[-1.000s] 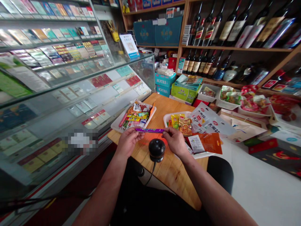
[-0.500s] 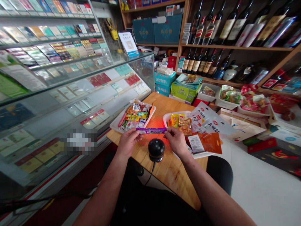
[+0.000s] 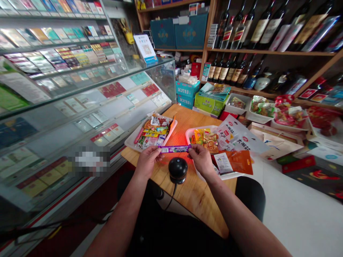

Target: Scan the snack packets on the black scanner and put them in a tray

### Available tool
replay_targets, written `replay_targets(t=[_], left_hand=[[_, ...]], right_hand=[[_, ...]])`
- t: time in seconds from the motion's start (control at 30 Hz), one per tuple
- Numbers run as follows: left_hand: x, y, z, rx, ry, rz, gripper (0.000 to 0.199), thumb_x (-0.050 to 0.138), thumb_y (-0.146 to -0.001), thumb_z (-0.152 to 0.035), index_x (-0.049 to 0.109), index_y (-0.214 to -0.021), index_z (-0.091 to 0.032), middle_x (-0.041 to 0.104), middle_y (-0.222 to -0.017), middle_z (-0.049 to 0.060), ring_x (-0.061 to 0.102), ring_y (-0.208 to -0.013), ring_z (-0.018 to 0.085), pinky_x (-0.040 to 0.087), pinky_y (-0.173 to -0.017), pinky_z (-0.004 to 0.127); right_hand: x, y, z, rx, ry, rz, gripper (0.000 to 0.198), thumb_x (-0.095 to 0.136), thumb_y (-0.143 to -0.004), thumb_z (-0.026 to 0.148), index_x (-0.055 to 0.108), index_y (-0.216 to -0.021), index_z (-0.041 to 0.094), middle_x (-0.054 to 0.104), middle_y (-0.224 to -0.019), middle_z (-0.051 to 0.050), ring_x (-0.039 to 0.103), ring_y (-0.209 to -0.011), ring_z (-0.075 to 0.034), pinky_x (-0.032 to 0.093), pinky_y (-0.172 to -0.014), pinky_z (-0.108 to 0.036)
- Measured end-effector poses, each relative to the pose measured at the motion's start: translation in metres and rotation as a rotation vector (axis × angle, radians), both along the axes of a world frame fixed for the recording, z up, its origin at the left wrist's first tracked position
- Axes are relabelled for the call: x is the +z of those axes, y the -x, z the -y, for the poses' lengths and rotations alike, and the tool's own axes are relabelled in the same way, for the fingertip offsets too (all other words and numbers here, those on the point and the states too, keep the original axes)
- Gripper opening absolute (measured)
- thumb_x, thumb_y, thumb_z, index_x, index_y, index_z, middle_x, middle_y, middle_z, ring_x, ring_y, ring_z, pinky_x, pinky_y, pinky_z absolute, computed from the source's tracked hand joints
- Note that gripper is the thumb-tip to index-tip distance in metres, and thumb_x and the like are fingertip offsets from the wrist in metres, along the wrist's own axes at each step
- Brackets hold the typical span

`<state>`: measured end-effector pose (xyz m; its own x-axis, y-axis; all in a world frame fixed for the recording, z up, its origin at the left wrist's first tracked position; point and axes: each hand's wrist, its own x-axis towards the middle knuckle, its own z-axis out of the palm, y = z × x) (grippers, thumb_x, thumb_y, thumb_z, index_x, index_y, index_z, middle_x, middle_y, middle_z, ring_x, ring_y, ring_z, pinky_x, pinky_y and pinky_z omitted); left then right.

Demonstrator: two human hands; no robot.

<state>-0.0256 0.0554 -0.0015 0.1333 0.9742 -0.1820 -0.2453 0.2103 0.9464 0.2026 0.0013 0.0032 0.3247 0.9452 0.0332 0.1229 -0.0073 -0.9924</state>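
A long, narrow purple snack packet (image 3: 175, 149) is stretched level between my two hands, with a white barcode patch near its left end. My left hand (image 3: 149, 159) pinches the left end, and my right hand (image 3: 200, 157) pinches the right end. Just below the packet stands a black round scanner (image 3: 178, 170) on the wooden table (image 3: 184, 201), its cable running down off the edge. Red light glows on the wood behind the packet. A white tray (image 3: 130, 142) of assorted snack packets lies beyond my left hand. Another white tray (image 3: 188, 132) of snack packets sits beyond my right hand.
Along the left runs a glass display counter (image 3: 112, 87) with small boxes inside. Green and teal cartons (image 3: 210, 103) stand behind the table. Shelves of wine bottles (image 3: 259, 30) rise at the back right, above white bins (image 3: 259, 116) of packaged food.
The purple packet has tilted so that more of its printed face and barcode show. Both hands keep their hold and have shifted very slightly to the right.
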Motion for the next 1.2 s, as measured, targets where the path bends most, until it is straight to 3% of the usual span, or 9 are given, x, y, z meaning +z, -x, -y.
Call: replay_targets(t=[0.63,1.2], left_hand=[[-0.023,-0.015,-0.005,-0.008,-0.014,-0.093,0.040,0.083,-0.071,-0.044,0.073,-0.096,-0.014,0.069,-0.078,0.005,0.061,-0.067,0.013,0.045,-0.064,0.024],[-0.049,-0.027,-0.012,-0.028,0.001,-0.147,0.039,0.084,-0.069,-0.039,0.074,-0.098,-0.015,0.071,-0.084,0.006,0.065,-0.071,0.015,0.051,-0.067,0.025]], right_hand=[[-0.030,-0.015,-0.005,-0.084,0.055,0.033,0.027,0.064,-0.083,0.042,0.068,-0.092,0.016,0.069,-0.075,-0.003,0.065,-0.065,-0.016,0.051,-0.062,-0.025],[-0.042,-0.025,-0.005,-0.150,0.113,0.165,0.030,0.062,-0.082,0.045,0.070,-0.089,0.017,0.070,-0.071,-0.005,0.066,-0.062,-0.019,0.049,-0.060,-0.028]])
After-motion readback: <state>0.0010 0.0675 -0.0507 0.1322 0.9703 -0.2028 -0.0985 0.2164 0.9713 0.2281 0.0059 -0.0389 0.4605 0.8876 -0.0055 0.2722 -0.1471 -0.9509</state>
